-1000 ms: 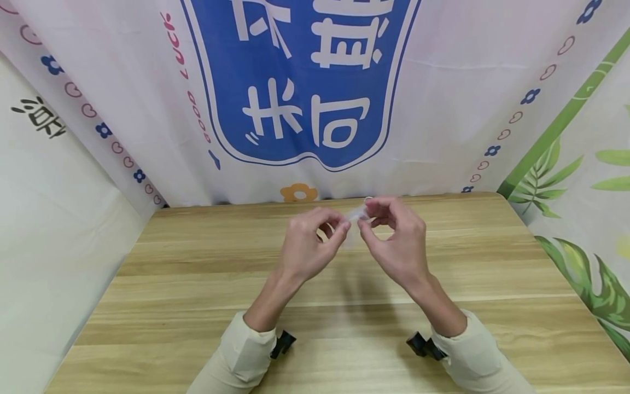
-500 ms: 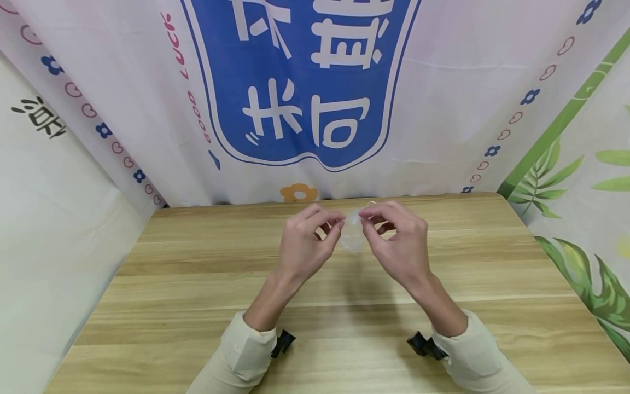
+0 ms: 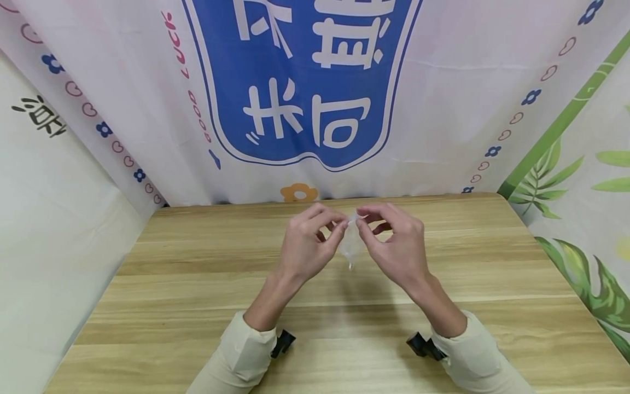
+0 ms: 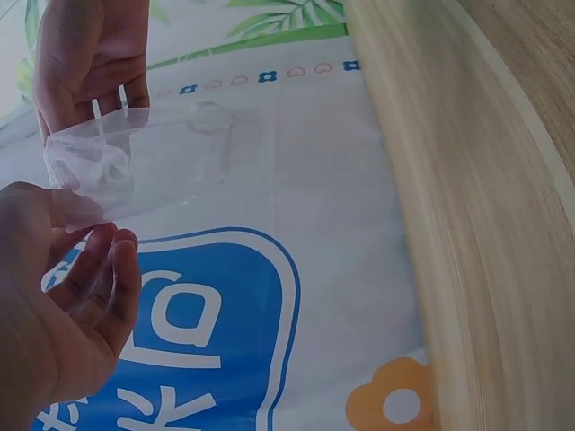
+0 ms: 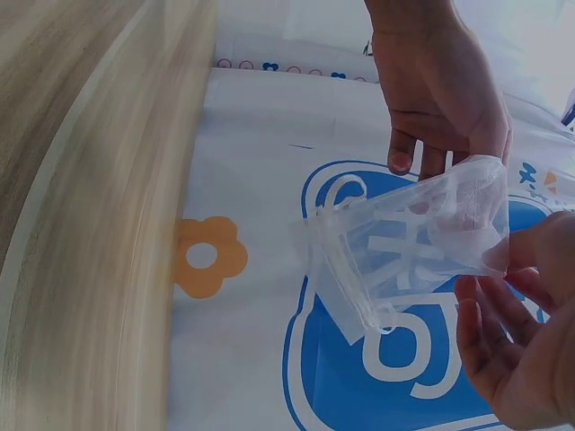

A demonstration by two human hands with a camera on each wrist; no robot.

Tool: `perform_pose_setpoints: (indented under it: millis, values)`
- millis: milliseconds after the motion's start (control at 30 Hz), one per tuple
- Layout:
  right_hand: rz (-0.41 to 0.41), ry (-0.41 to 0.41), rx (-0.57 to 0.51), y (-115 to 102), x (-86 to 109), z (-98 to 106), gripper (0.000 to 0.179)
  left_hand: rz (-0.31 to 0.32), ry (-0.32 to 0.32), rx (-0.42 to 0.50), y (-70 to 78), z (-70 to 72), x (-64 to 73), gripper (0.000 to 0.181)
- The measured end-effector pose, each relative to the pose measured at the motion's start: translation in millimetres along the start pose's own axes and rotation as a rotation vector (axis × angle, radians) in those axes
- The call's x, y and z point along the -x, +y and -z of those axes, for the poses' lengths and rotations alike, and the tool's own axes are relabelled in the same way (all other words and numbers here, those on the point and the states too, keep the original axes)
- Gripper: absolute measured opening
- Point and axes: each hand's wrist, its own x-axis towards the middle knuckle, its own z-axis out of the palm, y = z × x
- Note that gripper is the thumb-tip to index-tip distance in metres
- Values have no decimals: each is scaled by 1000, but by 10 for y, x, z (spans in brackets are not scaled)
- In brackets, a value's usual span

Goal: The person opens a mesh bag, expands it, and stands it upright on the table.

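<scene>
A small sheer white drawstring pouch [image 3: 350,249] hangs between my hands over the back of the table. My left hand [image 3: 307,243] pinches its upper edge between thumb and index finger. At the same edge, my right hand [image 3: 400,241] pinches from the other side. In the right wrist view the pouch [image 5: 386,238] spreads out below the fingertips, its gathered drawstring band [image 5: 346,269] and cord loops at the end away from the hands. A whitish patch [image 4: 103,166] shows through the mesh near the fingers in the left wrist view; I cannot tell what it is.
A wooden table [image 3: 206,306] lies beneath both hands. Behind its back edge hangs a white printed curtain [image 3: 443,126] with a blue panel. Black wrist devices [image 3: 283,343] sit at both cuffs. Leaf-printed fabric [image 3: 581,219] lines the right side.
The pouch, bunched and short between the fingers earlier, now hangs longer with its cord end downward. The cord loop above my right fingertips no longer shows. My hands have drawn slightly closer together.
</scene>
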Motion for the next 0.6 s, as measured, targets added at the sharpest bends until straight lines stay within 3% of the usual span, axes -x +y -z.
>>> perform_pose_setpoints:
  millis: [400,600]
  values:
    - [31,55,-19,9,3,-10,16,21,-10,3,22,-1,11,5]
    - [34,33,-3,10,2,2,20,35,7,27,23,-11,10,6]
